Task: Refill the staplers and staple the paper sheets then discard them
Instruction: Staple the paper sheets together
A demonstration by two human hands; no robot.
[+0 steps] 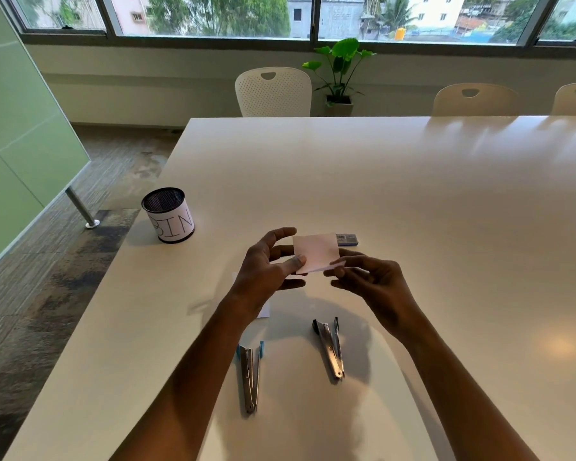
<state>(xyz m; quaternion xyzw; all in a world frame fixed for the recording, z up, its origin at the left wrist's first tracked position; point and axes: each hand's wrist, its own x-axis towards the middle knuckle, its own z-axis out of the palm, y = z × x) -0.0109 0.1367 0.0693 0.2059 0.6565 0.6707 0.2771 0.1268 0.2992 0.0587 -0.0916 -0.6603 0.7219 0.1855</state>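
Note:
Both my hands hold a small stack of white paper sheets above the table. My left hand pinches its left edge with the thumb on top, and my right hand pinches its lower right corner. Two staplers lie opened on the table nearer to me: one with blue ends on the left, one with black ends on the right. A small blue staple box lies just beyond the sheets. More white paper lies partly hidden under my left wrist.
A black mesh cup labelled BIN stands near the left edge of the white table. White chairs stand at the far side, with a potted plant by the window. The floor drops off to the left.

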